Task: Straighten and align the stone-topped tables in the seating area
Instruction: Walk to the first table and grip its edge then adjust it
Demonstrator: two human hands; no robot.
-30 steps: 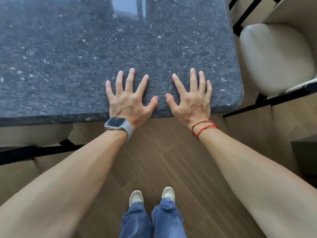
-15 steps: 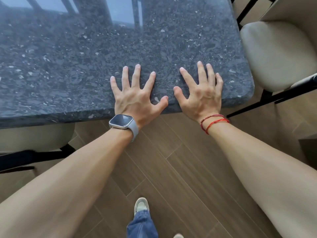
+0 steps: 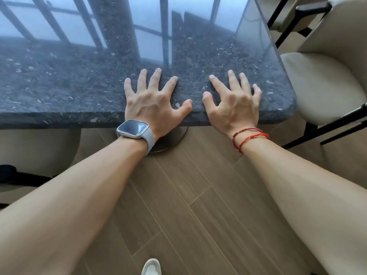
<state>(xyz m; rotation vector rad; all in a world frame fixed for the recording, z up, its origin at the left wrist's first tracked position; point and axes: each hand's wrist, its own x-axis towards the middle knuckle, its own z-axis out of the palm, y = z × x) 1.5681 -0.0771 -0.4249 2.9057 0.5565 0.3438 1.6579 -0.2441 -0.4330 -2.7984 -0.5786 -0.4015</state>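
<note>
Both hands on the stone-topped table (image 3: 79,86), at its near edge close to the near-right corner. Left hand (image 3: 153,104): fingers straight, splayed, flat on the stone, gripping nothing. Right hand (image 3: 234,108): also splayed, fingers slightly arched, tips down, gripping nothing. Cream chair (image 3: 317,86) sits just beside the table's right edge. Second chair (image 3: 39,149) sits under the near-left edge. Round base (image 3: 168,143) shows under the near edge.

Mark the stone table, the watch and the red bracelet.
stone table (image 3: 59,86): head view, bare top near its front edge.
watch (image 3: 132,129): head view, middle of its screen.
red bracelet (image 3: 255,135): head view, middle of the cords.
</note>
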